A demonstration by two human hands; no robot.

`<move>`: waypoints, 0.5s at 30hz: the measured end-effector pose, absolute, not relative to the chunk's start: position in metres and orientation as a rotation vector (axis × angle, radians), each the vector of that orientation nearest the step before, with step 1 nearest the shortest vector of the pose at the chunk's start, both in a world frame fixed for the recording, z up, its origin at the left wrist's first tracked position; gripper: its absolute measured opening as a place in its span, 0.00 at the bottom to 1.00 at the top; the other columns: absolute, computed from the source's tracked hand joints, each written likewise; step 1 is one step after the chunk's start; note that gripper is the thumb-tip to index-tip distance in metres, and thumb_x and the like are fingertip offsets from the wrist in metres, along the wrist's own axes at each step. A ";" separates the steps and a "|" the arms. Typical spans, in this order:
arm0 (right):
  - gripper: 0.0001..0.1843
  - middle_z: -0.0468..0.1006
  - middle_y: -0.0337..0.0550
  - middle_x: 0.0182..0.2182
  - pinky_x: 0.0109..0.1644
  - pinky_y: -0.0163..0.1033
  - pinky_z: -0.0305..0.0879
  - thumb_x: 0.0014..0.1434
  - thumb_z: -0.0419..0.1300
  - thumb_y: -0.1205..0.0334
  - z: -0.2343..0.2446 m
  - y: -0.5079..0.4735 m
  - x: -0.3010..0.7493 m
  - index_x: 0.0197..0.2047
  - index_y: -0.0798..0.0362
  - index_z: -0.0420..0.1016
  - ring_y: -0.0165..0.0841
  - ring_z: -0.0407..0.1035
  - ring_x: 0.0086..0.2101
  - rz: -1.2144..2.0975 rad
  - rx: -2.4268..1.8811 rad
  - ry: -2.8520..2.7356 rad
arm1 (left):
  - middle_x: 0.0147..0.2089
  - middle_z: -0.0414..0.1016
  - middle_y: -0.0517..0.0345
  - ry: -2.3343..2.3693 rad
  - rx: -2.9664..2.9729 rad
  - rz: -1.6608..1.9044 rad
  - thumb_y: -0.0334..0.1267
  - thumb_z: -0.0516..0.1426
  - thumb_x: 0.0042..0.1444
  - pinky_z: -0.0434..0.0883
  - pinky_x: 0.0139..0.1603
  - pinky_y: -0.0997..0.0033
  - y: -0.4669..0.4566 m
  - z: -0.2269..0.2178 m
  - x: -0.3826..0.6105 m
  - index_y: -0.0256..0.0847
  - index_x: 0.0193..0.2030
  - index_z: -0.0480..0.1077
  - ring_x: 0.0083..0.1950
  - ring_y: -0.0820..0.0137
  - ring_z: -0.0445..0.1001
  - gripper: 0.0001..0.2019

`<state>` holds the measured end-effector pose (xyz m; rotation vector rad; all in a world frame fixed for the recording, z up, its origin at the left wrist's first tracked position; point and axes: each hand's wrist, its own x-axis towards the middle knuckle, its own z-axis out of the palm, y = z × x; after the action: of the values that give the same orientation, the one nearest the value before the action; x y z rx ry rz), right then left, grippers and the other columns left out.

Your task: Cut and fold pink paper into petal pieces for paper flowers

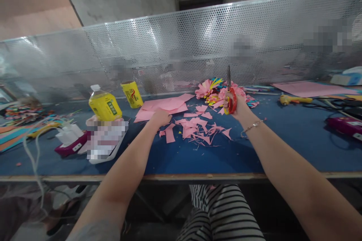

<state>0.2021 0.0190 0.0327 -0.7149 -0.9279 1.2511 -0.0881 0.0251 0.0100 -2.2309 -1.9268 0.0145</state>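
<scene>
My right hand [236, 105] is closed round the red and yellow handles of a pair of scissors [229, 77], their blades pointing up. Behind it lies a heap of pink, yellow and blue fringed paper [209, 89]. At the near edge of several stacked pink paper sheets [172, 103], my left hand [162, 117] has its fingers curled on the paper; its fingertips are partly hidden. Pink paper scraps [195, 128] and thin slivers are scattered on the blue tabletop [181, 160] between my hands.
Left of the sheets stand a yellow can [132, 95] and a bottle of yellow liquid [105, 104]. Nearer me are a blurred-out white-edged object [97, 161] and a purple power strip [72, 145]. A yellow glue gun [294, 100] lies right. Perforated metal panel [158, 37] closes the back.
</scene>
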 end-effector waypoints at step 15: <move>0.18 0.60 0.27 0.10 0.10 0.23 0.52 0.35 0.66 0.63 0.023 0.018 0.189 0.22 0.53 0.57 0.19 0.53 0.11 1.080 -0.860 -1.007 | 0.62 0.50 0.51 -1.870 -2.386 -0.137 0.35 0.43 0.52 0.52 0.57 0.68 0.035 -0.004 -0.091 0.38 0.59 0.50 0.61 0.66 0.50 0.25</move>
<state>0.1886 0.0176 0.0231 -0.8599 -1.0066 1.0804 -0.0913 0.0350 -0.0043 -2.3862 -1.8700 -0.1367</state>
